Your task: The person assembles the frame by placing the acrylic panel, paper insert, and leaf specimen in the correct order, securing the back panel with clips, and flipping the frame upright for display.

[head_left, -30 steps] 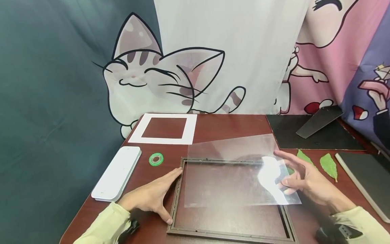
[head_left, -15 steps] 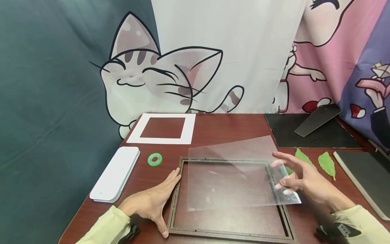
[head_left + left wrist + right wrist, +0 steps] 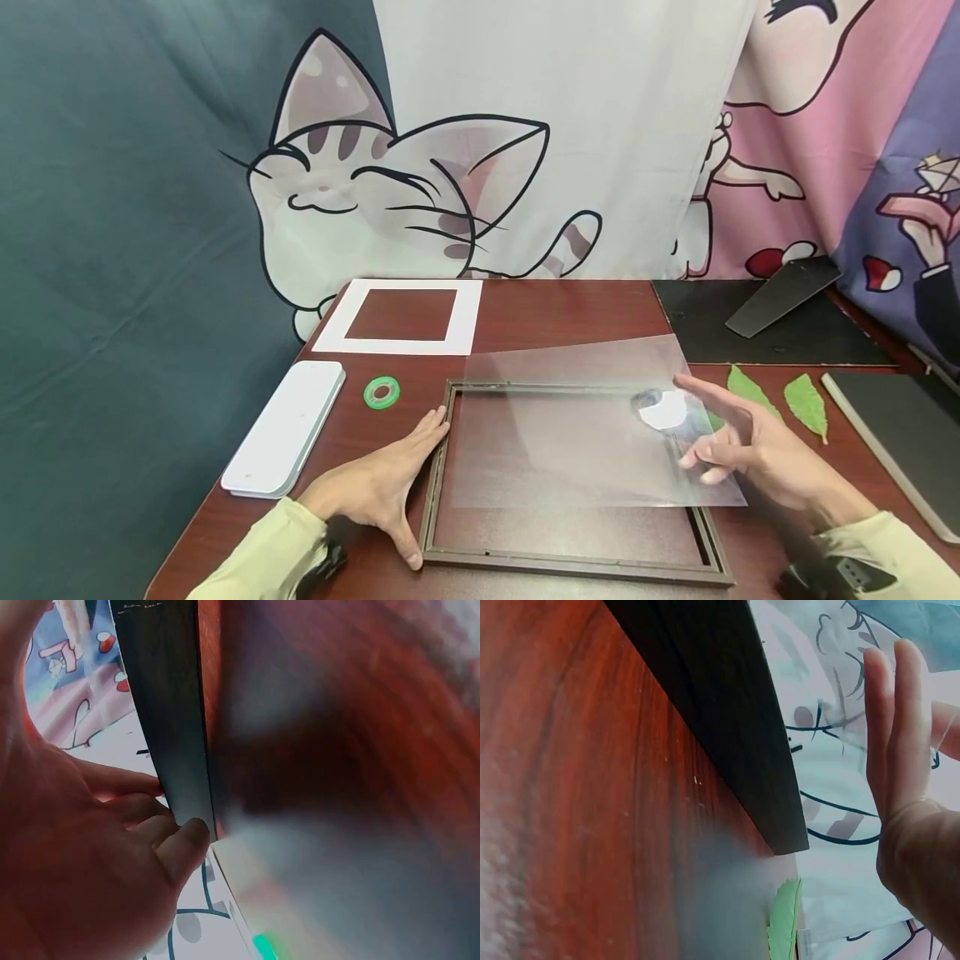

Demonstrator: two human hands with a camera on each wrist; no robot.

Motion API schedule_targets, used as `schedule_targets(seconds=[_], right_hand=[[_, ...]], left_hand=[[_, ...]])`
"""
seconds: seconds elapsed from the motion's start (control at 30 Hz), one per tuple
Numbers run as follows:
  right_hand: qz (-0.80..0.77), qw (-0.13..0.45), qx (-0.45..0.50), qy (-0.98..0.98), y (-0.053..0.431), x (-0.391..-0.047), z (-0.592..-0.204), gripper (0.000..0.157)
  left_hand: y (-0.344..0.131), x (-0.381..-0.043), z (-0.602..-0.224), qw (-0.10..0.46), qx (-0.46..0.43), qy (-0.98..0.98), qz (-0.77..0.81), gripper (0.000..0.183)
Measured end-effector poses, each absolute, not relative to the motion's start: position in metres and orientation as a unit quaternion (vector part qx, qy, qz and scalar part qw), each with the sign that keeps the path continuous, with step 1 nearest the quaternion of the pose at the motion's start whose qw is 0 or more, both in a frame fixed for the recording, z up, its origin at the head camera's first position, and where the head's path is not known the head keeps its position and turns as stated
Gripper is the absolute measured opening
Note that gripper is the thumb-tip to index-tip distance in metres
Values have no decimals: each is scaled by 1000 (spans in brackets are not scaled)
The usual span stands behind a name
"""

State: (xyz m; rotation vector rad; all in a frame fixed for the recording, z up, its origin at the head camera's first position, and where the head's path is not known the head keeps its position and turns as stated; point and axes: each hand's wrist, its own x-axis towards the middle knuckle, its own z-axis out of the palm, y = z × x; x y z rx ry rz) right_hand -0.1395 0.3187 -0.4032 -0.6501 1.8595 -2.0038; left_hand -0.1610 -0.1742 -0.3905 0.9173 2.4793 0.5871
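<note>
An empty dark picture frame lies on the table in front of me. My left hand touches its left side, thumb near the front corner and the other fingers spread toward the far corner; the left wrist view shows those fingertips against the frame's dark outer side. Above the frame, my right hand holds a clear plastic sheet by its right edge, thumb and lower fingers pinching it while the index finger reaches out straight. The sheet overlaps most of the frame opening in the head view, with its far edge reaching past the frame.
A white mat board and a green tape roll lie at the left, beside a white case. Toward the right are green leaves, a dark book and a black backing board with its stand.
The sheet has tilted slightly, and its near left corner has shifted up and left. The frame has moved slightly away from me at its left side. My right index finger has straightened.
</note>
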Motion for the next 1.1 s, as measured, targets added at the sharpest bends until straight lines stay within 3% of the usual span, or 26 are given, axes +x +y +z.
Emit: schedule_targets(seconds=[0.4, 1.1], right_hand=[[-715, 198, -228, 631, 309, -134, -404, 84], [-663, 155, -177, 711, 300, -135, -410, 83]], left_hand=[[-174, -181, -396, 202, 331, 894, 225, 153], [-167, -195, -397, 208, 337, 889, 231, 153]])
